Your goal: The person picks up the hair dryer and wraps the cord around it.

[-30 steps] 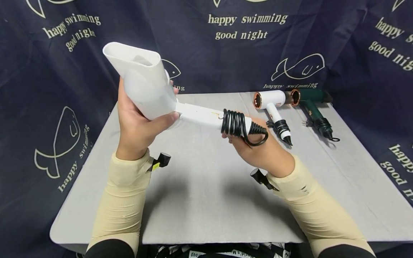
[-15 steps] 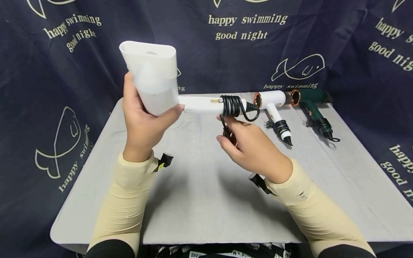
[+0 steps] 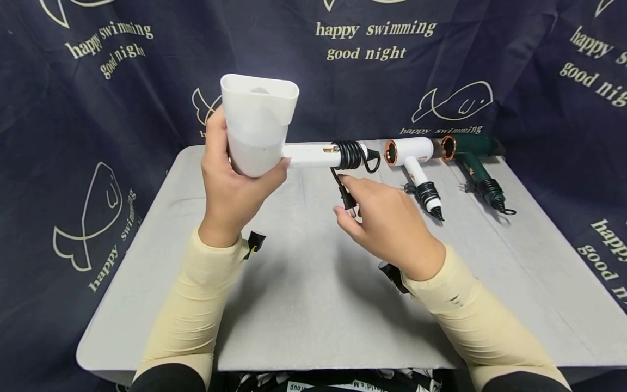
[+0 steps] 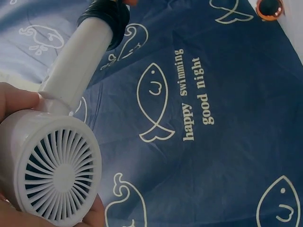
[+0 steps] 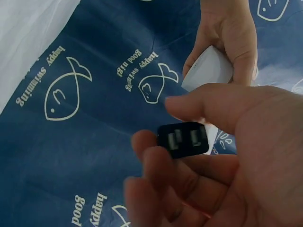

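Observation:
My left hand (image 3: pixel 235 190) grips a white hair dryer (image 3: pixel 313 156) around its barrel, raised above the table. Its wide translucent nozzle (image 3: pixel 259 103) points up, and the handle extends right. In the left wrist view, the round slatted grille (image 4: pixel 64 175) faces the camera, with the thumb by the handle's base. Black cord (image 3: pixel 349 155) is coiled around the handle's end. Below it, a short length of cord leads down to a black two-prong plug (image 5: pixel 182 140). My right hand (image 3: pixel 392 223) has its fingers curled loosely around the plug, whose prongs face the right wrist camera.
On the grey table (image 3: pixel 303 305), a second white hair dryer (image 3: pixel 415 163) lies at the back right. Beside it lies a dark green hair dryer (image 3: pixel 477 163); both have cords wound on their handles. A dark blue printed cloth (image 3: pixel 313 81) stands behind the table.
The left hand has carried the hair dryer to the right, and its handle has swung to nearly level. The right hand has come from behind the handle to below it, around the plug.

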`<act>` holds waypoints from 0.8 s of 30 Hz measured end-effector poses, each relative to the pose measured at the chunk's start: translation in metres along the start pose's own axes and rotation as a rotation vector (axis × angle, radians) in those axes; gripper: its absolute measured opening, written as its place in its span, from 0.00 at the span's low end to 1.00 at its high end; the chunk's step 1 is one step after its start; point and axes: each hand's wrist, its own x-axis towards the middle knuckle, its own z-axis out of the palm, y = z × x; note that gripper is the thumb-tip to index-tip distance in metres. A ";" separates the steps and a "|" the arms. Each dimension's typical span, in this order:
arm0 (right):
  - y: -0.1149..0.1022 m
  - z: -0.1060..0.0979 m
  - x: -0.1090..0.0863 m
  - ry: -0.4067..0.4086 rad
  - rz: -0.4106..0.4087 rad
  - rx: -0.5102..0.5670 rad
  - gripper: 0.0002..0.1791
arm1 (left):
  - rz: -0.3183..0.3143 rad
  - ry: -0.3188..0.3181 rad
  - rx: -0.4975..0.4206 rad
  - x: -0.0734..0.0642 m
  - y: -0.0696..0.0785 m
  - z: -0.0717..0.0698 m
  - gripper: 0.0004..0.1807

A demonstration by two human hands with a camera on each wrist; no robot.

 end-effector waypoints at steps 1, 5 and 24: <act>0.000 0.000 0.000 0.018 -0.014 0.008 0.21 | 0.013 -0.001 0.026 0.000 -0.001 0.000 0.43; 0.002 -0.004 0.003 0.095 -0.085 0.049 0.19 | 0.076 -0.028 0.160 -0.002 -0.010 -0.001 0.41; 0.018 -0.005 0.010 0.234 0.051 0.366 0.19 | -0.023 -0.373 0.186 -0.004 -0.006 -0.012 0.43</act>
